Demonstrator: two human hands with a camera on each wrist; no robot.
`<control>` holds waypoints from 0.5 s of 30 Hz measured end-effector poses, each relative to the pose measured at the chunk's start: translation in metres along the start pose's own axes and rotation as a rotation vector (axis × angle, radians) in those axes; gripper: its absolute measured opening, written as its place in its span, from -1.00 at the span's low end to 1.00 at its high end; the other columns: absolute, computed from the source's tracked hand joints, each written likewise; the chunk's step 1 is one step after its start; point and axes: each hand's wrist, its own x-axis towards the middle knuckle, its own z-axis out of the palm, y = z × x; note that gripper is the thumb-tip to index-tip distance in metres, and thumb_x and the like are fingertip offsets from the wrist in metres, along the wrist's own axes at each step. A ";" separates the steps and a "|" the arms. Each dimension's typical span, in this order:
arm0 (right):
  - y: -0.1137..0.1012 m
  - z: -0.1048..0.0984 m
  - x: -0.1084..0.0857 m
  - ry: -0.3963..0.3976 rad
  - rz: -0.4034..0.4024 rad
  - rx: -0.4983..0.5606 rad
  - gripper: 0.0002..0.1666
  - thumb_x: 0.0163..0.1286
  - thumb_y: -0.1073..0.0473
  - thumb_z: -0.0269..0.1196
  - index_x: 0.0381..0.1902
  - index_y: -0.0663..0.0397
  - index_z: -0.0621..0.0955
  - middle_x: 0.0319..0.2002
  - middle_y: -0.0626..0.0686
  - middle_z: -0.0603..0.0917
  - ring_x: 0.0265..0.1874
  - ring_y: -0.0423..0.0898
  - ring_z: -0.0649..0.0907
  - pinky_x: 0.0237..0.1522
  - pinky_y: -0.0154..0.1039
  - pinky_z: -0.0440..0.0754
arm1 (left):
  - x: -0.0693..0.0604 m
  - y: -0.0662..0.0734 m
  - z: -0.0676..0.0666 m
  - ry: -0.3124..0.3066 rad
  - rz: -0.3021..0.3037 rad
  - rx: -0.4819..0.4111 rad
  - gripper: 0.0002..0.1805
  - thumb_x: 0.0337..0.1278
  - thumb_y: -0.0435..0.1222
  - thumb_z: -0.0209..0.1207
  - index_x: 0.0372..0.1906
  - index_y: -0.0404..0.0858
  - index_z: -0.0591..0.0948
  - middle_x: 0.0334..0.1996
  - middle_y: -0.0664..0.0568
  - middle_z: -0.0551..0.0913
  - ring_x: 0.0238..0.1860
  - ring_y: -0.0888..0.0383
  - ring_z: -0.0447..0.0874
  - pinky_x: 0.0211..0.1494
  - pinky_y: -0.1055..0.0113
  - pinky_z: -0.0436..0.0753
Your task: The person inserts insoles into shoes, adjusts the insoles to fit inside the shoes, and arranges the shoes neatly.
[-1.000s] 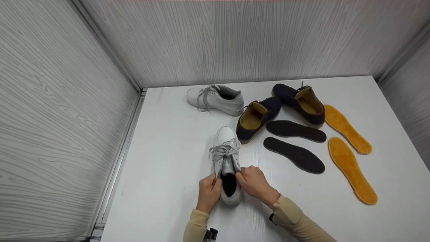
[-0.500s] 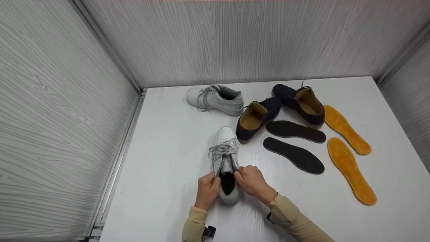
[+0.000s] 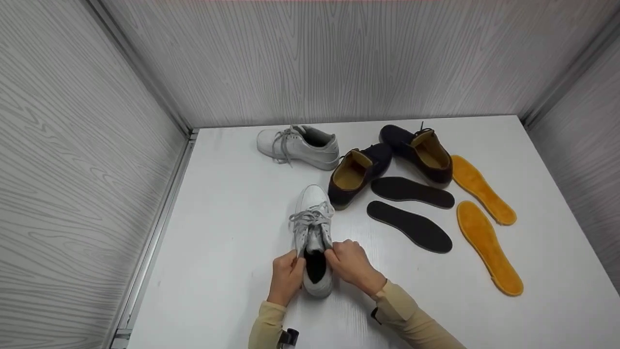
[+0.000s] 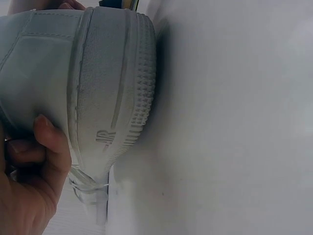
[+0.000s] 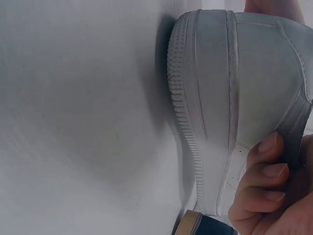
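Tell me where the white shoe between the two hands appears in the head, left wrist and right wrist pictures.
Head: white shoe below the middle, toe pointing up the picture.
Left wrist: white shoe, side-on, over the left part, sole edge facing right.
Right wrist: white shoe, side-on, over the right part, sole edge facing left.
Shared landmark: the white tabletop, around the shoe in the head view, beside its sole in both wrist views.
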 end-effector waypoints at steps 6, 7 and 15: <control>0.000 0.002 0.002 -0.017 -0.001 -0.004 -0.57 0.34 0.18 0.04 -0.75 -0.05 0.28 -0.76 -0.12 0.25 -0.76 -0.12 0.32 -0.69 -0.21 0.29 | 0.000 -0.001 -0.002 0.009 -0.021 -0.002 -0.56 -0.01 -0.63 0.08 -0.71 -0.18 0.19 -0.74 0.31 0.13 -0.71 0.46 0.03 -0.67 0.54 0.11; 0.000 0.003 0.002 -0.020 0.000 -0.008 -0.57 0.34 0.17 0.04 -0.75 -0.05 0.29 -0.76 -0.12 0.26 -0.76 -0.11 0.34 -0.69 -0.21 0.30 | 0.000 -0.001 -0.002 0.009 -0.020 0.000 -0.56 -0.01 -0.64 0.09 -0.71 -0.18 0.19 -0.73 0.32 0.13 -0.72 0.46 0.03 -0.67 0.54 0.10; 0.005 0.001 0.001 -0.009 -0.003 -0.042 -0.56 0.33 0.17 0.06 -0.77 -0.03 0.31 -0.77 -0.05 0.34 -0.74 0.00 0.46 -0.67 -0.14 0.37 | -0.001 -0.001 0.004 0.009 -0.015 -0.032 -0.58 -0.05 -0.64 0.10 -0.70 -0.19 0.21 -0.70 0.36 0.13 -0.70 0.46 0.05 -0.64 0.58 0.09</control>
